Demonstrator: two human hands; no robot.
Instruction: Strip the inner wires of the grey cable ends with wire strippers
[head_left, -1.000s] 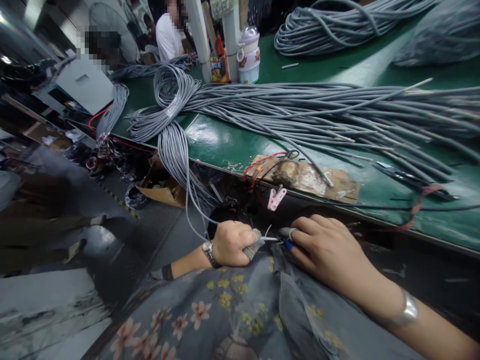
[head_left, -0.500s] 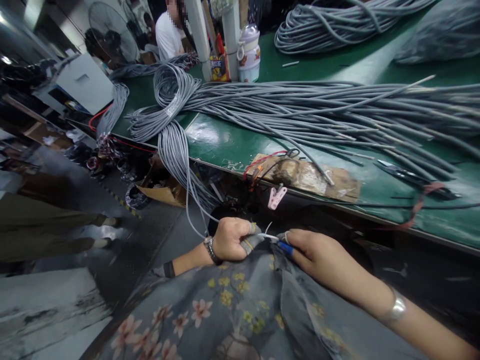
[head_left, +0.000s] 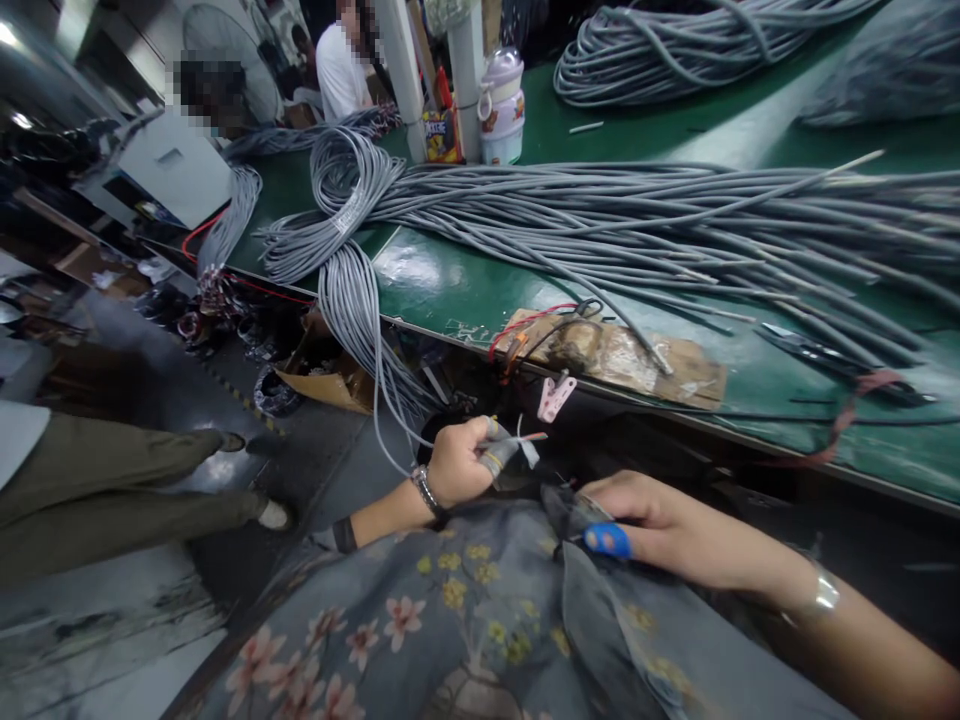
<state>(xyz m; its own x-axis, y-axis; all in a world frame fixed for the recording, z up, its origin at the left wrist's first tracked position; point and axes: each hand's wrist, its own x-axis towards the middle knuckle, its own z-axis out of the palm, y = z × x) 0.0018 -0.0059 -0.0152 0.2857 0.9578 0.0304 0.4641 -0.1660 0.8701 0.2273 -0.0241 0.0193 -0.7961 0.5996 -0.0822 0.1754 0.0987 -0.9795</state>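
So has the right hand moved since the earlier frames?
Yes. The right hand, holding a blue-handled tool, has pulled back from the left hand, away from the pink clip.

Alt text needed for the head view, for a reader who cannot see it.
Over a floral-print lap, the left hand pinches a grey cable end with bared wires, while the right hand holds a blue-handled tool. Beyond them, long grey cable bundles lie across a green workbench.
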